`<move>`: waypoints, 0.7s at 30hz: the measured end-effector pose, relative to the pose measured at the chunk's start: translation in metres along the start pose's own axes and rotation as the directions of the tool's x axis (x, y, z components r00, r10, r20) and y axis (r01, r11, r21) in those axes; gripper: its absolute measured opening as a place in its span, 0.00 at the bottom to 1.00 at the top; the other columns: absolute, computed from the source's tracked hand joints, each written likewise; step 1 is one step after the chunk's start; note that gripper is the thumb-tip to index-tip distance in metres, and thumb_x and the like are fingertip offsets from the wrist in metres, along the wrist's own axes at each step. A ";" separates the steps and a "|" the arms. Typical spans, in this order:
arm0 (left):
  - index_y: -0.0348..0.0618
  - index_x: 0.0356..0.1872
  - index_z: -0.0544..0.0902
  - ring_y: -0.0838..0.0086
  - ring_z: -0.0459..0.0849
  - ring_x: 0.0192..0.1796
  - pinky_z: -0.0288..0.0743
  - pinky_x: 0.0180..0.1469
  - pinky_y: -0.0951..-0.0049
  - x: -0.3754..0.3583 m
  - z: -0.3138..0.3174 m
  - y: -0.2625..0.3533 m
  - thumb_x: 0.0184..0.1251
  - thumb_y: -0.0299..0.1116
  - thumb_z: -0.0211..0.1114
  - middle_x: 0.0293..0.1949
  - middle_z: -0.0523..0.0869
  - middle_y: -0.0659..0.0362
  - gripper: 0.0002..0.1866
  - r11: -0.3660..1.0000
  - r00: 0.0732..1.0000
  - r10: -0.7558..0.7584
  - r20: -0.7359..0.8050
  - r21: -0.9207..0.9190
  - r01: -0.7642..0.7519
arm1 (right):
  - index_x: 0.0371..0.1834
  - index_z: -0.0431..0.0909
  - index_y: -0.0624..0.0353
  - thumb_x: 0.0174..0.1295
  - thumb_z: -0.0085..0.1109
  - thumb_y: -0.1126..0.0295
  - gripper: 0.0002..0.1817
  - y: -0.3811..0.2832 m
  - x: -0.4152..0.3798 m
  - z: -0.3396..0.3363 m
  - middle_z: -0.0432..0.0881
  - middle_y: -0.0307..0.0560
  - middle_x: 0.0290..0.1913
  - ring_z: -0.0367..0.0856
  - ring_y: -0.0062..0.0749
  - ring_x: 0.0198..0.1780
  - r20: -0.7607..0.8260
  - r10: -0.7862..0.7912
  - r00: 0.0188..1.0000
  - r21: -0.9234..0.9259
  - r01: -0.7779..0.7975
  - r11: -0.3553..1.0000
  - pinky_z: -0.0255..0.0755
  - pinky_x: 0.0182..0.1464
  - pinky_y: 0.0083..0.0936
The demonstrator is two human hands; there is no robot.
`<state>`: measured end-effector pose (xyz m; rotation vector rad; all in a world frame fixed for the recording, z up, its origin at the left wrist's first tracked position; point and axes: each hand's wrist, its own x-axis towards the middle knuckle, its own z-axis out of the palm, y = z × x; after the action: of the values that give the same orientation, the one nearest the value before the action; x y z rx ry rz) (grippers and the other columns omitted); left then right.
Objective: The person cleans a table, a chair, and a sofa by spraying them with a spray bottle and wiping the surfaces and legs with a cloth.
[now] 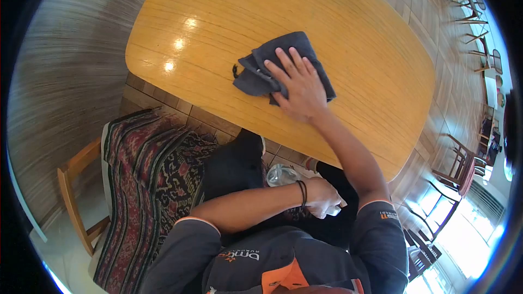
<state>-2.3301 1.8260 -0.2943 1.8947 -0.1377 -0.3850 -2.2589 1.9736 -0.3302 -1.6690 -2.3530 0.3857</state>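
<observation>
Shirt (327, 250) | left hand (322, 194): grips clear bottle (281, 175) | right hand (302, 91): spread flat atop grey cloth (253, 83)

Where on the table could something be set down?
Bare table lies beyond the cloth, left of it around the glare, and right toward the edge. Crowded: where the right hand rests on the cloth, and the near edge under that forearm.

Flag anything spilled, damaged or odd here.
Nothing looks spilled or damaged. One oddity: a dark cord-like piece pokes out left of the gray cloth on the wooden table; no other visible edge has one.
</observation>
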 end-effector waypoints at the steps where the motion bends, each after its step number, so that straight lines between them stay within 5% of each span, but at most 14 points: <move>1: 0.38 0.40 0.83 0.51 0.88 0.44 0.82 0.50 0.53 -0.003 0.000 -0.002 0.55 0.39 0.66 0.41 0.88 0.47 0.16 1.000 1.000 0.018 -0.008 -0.023 -0.018 | 0.76 0.65 0.40 0.60 0.64 0.56 0.38 0.008 0.008 -0.002 0.59 0.47 0.80 0.53 0.50 0.81 -0.009 0.006 1.000 -0.011 -0.006 1.000 0.49 0.79 0.49; 5: 0.40 0.41 0.84 0.54 0.88 0.41 0.83 0.45 0.53 0.000 0.005 -0.020 0.57 0.39 0.64 0.35 0.87 0.51 0.15 0.998 0.982 0.035 -0.185 0.061 -0.024 | 0.77 0.65 0.38 0.62 0.62 0.52 0.37 0.062 0.053 -0.011 0.58 0.45 0.80 0.53 0.47 0.81 -0.077 0.054 0.996 -0.083 -0.061 0.995 0.50 0.78 0.49; 6: 0.43 0.41 0.84 0.56 0.89 0.40 0.83 0.44 0.54 0.003 0.018 -0.032 0.59 0.39 0.62 0.33 0.86 0.52 0.14 0.971 0.939 0.189 -0.287 0.197 -0.136 | 0.77 0.64 0.37 0.63 0.61 0.49 0.37 0.082 0.068 -0.013 0.57 0.45 0.81 0.52 0.47 0.81 -0.111 0.080 0.991 -0.100 -0.091 0.991 0.50 0.78 0.49; 7: 0.45 0.44 0.84 0.58 0.88 0.42 0.84 0.43 0.55 0.001 0.002 -0.026 0.60 0.40 0.61 0.36 0.86 0.52 0.15 0.985 0.985 0.092 -0.144 0.156 -0.069 | 0.78 0.63 0.37 0.63 0.60 0.45 0.38 0.100 0.081 -0.015 0.57 0.45 0.81 0.51 0.47 0.81 -0.146 0.109 0.983 -0.113 -0.126 0.986 0.49 0.78 0.49; 9: 0.46 0.45 0.82 0.58 0.88 0.43 0.85 0.43 0.55 0.005 0.015 -0.035 0.61 0.39 0.60 0.40 0.85 0.52 0.14 0.963 0.941 0.247 -0.231 0.166 -0.212 | 0.78 0.62 0.36 0.63 0.55 0.37 0.40 0.136 0.104 -0.020 0.54 0.45 0.82 0.49 0.47 0.82 -0.194 0.196 0.961 -0.211 -0.236 0.949 0.47 0.79 0.52; 10: 0.47 0.47 0.82 0.57 0.88 0.44 0.85 0.44 0.55 0.002 -0.001 -0.028 0.61 0.39 0.59 0.42 0.85 0.52 0.15 0.973 0.976 0.201 -0.088 0.132 -0.188 | 0.79 0.61 0.36 0.63 0.53 0.33 0.42 0.151 0.113 -0.025 0.53 0.45 0.83 0.48 0.47 0.83 -0.221 0.240 0.945 -0.256 -0.293 0.921 0.46 0.79 0.53; 13: 0.44 0.52 0.79 0.55 0.87 0.44 0.84 0.43 0.54 -0.017 -0.028 -0.023 0.58 0.39 0.64 0.38 0.83 0.51 0.20 0.989 0.988 0.148 -0.043 -0.021 -0.149 | 0.80 0.59 0.35 0.61 0.48 0.26 0.46 0.190 0.132 -0.048 0.51 0.44 0.84 0.45 0.47 0.83 -0.190 0.430 0.883 -0.284 -0.469 0.837 0.43 0.79 0.57; 16: 0.42 0.50 0.78 0.54 0.86 0.44 0.83 0.44 0.54 -0.014 -0.010 -0.038 0.56 0.39 0.68 0.38 0.83 0.51 0.21 0.945 0.925 0.308 -0.223 -0.043 -0.325 | 0.80 0.58 0.34 0.64 0.46 0.28 0.44 0.242 0.145 -0.059 0.50 0.44 0.84 0.44 0.48 0.84 -0.254 0.575 0.778 -0.229 -0.626 0.745 0.42 0.79 0.57; 21: 0.38 0.44 0.78 0.53 0.86 0.44 0.82 0.47 0.55 -0.030 -0.031 -0.040 0.55 0.39 0.69 0.38 0.83 0.49 0.20 0.988 0.982 0.139 -0.131 -0.046 -0.146 | 0.81 0.56 0.33 0.68 0.41 0.30 0.41 0.279 0.179 -0.055 0.50 0.47 0.84 0.44 0.51 0.83 -0.317 0.729 0.607 -0.146 -0.791 0.595 0.41 0.80 0.53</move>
<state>-2.3519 1.8765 -0.3156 1.8365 -0.1746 -0.1687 -2.0516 2.2351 -0.3678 -2.6652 -1.4307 -0.0242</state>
